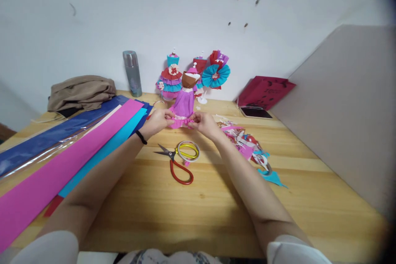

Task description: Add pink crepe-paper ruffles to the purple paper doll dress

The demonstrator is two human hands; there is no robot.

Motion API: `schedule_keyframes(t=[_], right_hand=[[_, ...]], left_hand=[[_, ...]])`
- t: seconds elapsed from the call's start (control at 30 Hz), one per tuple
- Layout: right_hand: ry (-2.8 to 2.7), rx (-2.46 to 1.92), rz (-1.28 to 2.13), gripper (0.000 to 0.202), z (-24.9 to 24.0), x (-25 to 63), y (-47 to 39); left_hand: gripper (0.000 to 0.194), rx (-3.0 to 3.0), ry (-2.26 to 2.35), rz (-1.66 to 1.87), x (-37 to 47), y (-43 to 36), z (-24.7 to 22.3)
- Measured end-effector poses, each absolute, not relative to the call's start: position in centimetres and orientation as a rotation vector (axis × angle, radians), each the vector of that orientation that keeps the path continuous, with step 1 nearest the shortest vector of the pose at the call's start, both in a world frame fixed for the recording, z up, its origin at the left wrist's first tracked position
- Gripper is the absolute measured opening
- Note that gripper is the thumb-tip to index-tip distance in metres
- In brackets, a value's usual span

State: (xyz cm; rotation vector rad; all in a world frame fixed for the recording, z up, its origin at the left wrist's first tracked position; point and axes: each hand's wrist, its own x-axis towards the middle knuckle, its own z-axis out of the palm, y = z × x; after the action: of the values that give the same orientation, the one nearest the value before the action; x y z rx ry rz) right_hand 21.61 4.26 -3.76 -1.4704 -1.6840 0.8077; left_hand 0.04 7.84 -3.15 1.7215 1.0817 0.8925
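Observation:
A small dress form (185, 101) in a purple paper skirt and brown top stands upright in front of me. Around its hem runs a pink ruffled paper strip (178, 123). My left hand (161, 121) pinches the left end of this strip between thumb and fingers. At the other side, my right hand (202, 123) pinches its right part. Nearer to me lie scissors (173, 161) with one red and one yellow handle, spread apart. A roll of tape (189, 142) rests over the yellow handle.
Long crepe paper sheets (89, 148) cover the left side, with brown cloth (82, 90) and a thermos (132, 73) behind. Several decorated forms (172, 76) stand by the wall. Paper scraps (247, 144) lie at right, before a phone (255, 112) and red bag (262, 93).

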Motion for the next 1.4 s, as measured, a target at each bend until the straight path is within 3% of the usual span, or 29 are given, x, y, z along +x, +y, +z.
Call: schedule_keyframes(t=[0.13, 0.5, 0.77, 0.97, 1.27, 1.4], right_hand=[[-1.697, -1.533, 0.801, 0.028, -3.5, 22.2, 4.0], [-1.625, -1.426, 1.027, 0.029, -1.5, 23.6, 3.0], [-1.616, -1.533, 0.761, 0.012, -2.0, 23.3, 4.4], [-1.637, -1.590, 0.689, 0.011, -2.0, 22.7, 5.2], [-1.727, -1.355, 1.011, 0.025, -1.0, 23.9, 4.4], [-1.696, -1.350, 0.982, 0.021, -1.2, 23.3, 4.3]], left_hand=[[0.006, 1.694, 1.038, 0.861, 0.4, 7.4, -2.9], [0.012, 1.536, 1.000, 0.852, 0.8, 7.3, -3.1], [0.004, 1.661, 1.073, 0.898, 1.3, 8.9, -1.8], [0.003, 1.768, 1.204, 0.946, 1.4, 9.4, -1.8], [0.010, 1.643, 1.032, 0.645, 0.0, 8.7, 0.2], [0.009, 1.666, 1.078, 0.670, -0.6, 8.9, 0.5]])
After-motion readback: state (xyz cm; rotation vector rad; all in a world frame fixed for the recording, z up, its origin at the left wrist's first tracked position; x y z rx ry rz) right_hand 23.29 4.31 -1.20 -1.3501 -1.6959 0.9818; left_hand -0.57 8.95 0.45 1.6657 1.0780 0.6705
